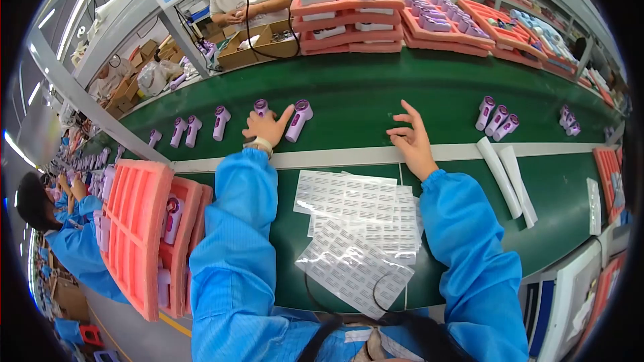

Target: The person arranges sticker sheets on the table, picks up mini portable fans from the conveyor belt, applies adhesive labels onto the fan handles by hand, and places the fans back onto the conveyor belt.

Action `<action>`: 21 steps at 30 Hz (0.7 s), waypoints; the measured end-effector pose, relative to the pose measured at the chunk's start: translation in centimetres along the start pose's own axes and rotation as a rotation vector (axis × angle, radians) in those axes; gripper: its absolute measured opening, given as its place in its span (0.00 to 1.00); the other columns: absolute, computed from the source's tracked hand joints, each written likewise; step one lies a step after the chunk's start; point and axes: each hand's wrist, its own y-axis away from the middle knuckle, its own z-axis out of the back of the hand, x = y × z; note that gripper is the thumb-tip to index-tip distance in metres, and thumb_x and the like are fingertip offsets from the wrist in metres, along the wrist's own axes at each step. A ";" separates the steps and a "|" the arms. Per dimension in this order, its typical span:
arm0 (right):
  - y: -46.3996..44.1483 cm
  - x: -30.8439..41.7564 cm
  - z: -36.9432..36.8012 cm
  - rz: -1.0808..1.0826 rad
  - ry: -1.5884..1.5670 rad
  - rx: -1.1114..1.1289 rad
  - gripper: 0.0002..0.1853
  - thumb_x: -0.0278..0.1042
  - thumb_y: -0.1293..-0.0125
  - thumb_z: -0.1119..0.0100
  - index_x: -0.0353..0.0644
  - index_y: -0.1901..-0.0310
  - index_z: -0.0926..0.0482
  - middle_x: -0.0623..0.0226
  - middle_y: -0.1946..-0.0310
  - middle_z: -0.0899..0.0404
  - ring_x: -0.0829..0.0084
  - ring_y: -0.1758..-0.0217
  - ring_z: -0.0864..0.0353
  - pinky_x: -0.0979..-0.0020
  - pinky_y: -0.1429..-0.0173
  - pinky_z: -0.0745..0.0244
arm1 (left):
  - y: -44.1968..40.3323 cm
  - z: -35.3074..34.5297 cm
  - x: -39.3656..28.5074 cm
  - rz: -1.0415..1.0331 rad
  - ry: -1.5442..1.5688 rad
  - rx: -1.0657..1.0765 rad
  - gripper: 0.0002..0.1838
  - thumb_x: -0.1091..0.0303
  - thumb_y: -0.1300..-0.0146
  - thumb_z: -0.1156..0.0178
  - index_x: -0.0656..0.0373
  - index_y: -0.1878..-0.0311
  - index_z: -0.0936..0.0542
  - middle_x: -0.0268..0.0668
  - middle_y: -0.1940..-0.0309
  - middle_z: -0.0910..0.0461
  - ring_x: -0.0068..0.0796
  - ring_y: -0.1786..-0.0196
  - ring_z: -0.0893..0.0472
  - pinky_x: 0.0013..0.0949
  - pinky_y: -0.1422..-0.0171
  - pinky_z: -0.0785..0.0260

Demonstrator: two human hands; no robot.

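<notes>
My left hand (264,129) lies over a lilac handheld device with a round head (260,105) on the green conveyor belt. Its thumb is spread away from the fingers, towards a second lilac device (299,121) just to the right. The hand hides most of the first device's body. My right hand (412,139) hovers at the belt's near edge, fingers apart, with nothing in it. Between my forearms, overlapping sheets of small printed labels (359,231) lie on the green table.
More lilac devices (221,123) line the belt at left, with a group (497,119) at right. Two white strips (508,184) lie right of my arm. Pink foam trays (137,228) stand at left; stacked trays (349,23) stand across the belt. Co-workers sit opposite and at left.
</notes>
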 end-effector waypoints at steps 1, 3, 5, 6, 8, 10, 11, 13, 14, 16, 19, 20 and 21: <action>0.0 0.1 0.0 0.002 0.001 0.002 0.38 0.17 0.40 0.46 0.49 0.27 0.44 0.61 0.45 0.33 0.75 0.53 0.20 0.80 0.59 0.30 | -0.9 -0.1 -0.8 -0.005 -0.005 0.016 0.44 0.20 0.47 0.54 0.49 0.46 0.19 0.49 0.41 0.30 0.52 0.37 0.32 0.59 0.36 0.44; 0.0 0.0 0.1 -0.003 -0.001 0.000 0.38 0.17 0.40 0.46 0.48 0.28 0.43 0.61 0.45 0.33 0.76 0.54 0.21 0.80 0.58 0.30 | -1.4 -0.6 -2.2 -0.048 0.020 0.024 0.43 0.21 0.49 0.50 0.49 0.47 0.18 0.48 0.42 0.29 0.53 0.38 0.30 0.61 0.34 0.45; -0.1 0.0 0.0 -0.001 0.000 0.001 0.38 0.17 0.40 0.45 0.48 0.28 0.43 0.61 0.45 0.33 0.76 0.54 0.21 0.80 0.58 0.30 | -1.0 -0.6 -2.7 -0.226 0.020 0.032 0.41 0.22 0.49 0.48 0.49 0.47 0.18 0.47 0.42 0.28 0.50 0.37 0.30 0.61 0.34 0.46; -0.1 0.0 0.1 0.001 0.003 0.005 0.38 0.17 0.40 0.45 0.48 0.28 0.43 0.61 0.45 0.33 0.76 0.54 0.21 0.80 0.58 0.30 | -0.7 -0.7 -2.8 -0.311 0.025 0.036 0.41 0.23 0.49 0.46 0.49 0.47 0.18 0.47 0.42 0.28 0.49 0.37 0.30 0.61 0.33 0.46; 0.0 0.0 0.2 -0.003 -0.001 0.009 0.37 0.18 0.40 0.45 0.48 0.28 0.43 0.61 0.45 0.33 0.77 0.55 0.21 0.80 0.57 0.30 | -0.2 -0.6 -2.5 -0.393 -0.090 -0.006 0.33 0.32 0.48 0.41 0.47 0.50 0.17 0.43 0.46 0.25 0.45 0.41 0.27 0.57 0.38 0.42; 0.1 0.1 0.1 -0.006 -0.017 0.011 0.37 0.18 0.39 0.45 0.48 0.28 0.42 0.61 0.45 0.33 0.77 0.55 0.22 0.80 0.56 0.30 | 0.0 0.0 -1.0 -0.430 -0.178 -0.006 0.28 0.36 0.47 0.39 0.46 0.51 0.16 0.41 0.49 0.23 0.44 0.43 0.27 0.54 0.42 0.40; 0.0 0.1 0.1 -0.008 -0.004 0.014 0.37 0.18 0.39 0.45 0.48 0.28 0.42 0.62 0.45 0.33 0.77 0.55 0.22 0.80 0.56 0.30 | 0.3 0.2 0.1 -0.442 -0.228 -0.100 0.24 0.39 0.46 0.39 0.44 0.53 0.15 0.39 0.52 0.21 0.43 0.45 0.27 0.51 0.45 0.40; -0.1 0.1 -0.1 -0.008 0.016 0.016 0.36 0.18 0.39 0.45 0.48 0.29 0.42 0.62 0.45 0.33 0.77 0.55 0.22 0.80 0.56 0.31 | 0.0 0.6 2.9 -0.396 -0.291 -0.192 0.25 0.38 0.46 0.40 0.43 0.53 0.15 0.40 0.49 0.23 0.47 0.42 0.28 0.59 0.37 0.47; -0.1 0.1 -0.1 -0.011 0.027 0.021 0.36 0.18 0.39 0.45 0.48 0.29 0.42 0.62 0.45 0.33 0.78 0.55 0.22 0.79 0.56 0.31 | -0.1 0.9 4.4 -0.374 -0.328 -0.258 0.25 0.38 0.46 0.41 0.43 0.52 0.15 0.40 0.47 0.24 0.49 0.40 0.29 0.63 0.34 0.50; -0.1 0.0 -0.1 -0.016 0.044 0.022 0.36 0.18 0.39 0.45 0.48 0.29 0.41 0.62 0.46 0.33 0.78 0.56 0.22 0.79 0.55 0.31 | -0.8 1.7 6.3 -0.183 -0.344 -0.217 0.27 0.37 0.46 0.42 0.40 0.47 0.17 0.42 0.43 0.26 0.52 0.38 0.32 0.65 0.32 0.51; -0.1 -0.1 -0.1 -0.016 0.064 0.022 0.35 0.18 0.39 0.46 0.48 0.30 0.40 0.62 0.46 0.33 0.78 0.57 0.22 0.79 0.56 0.30 | -4.4 1.2 9.7 0.022 -0.187 -0.087 0.29 0.34 0.47 0.42 0.39 0.47 0.18 0.43 0.42 0.27 0.58 0.36 0.34 0.71 0.33 0.50; -0.2 -0.1 -0.1 -0.010 0.075 0.029 0.35 0.18 0.39 0.46 0.48 0.30 0.40 0.62 0.46 0.33 0.78 0.57 0.22 0.79 0.56 0.31 | -5.4 0.7 10.5 0.075 -0.103 -0.031 0.30 0.32 0.47 0.42 0.39 0.47 0.17 0.43 0.42 0.27 0.60 0.36 0.34 0.73 0.35 0.50; -0.1 -0.1 -0.1 -0.005 0.088 0.034 0.34 0.18 0.39 0.46 0.48 0.30 0.40 0.62 0.47 0.33 0.78 0.57 0.22 0.79 0.56 0.31 | -5.5 0.6 10.7 0.028 -0.077 -0.073 0.32 0.32 0.48 0.41 0.42 0.47 0.18 0.45 0.41 0.28 0.59 0.38 0.31 0.63 0.35 0.41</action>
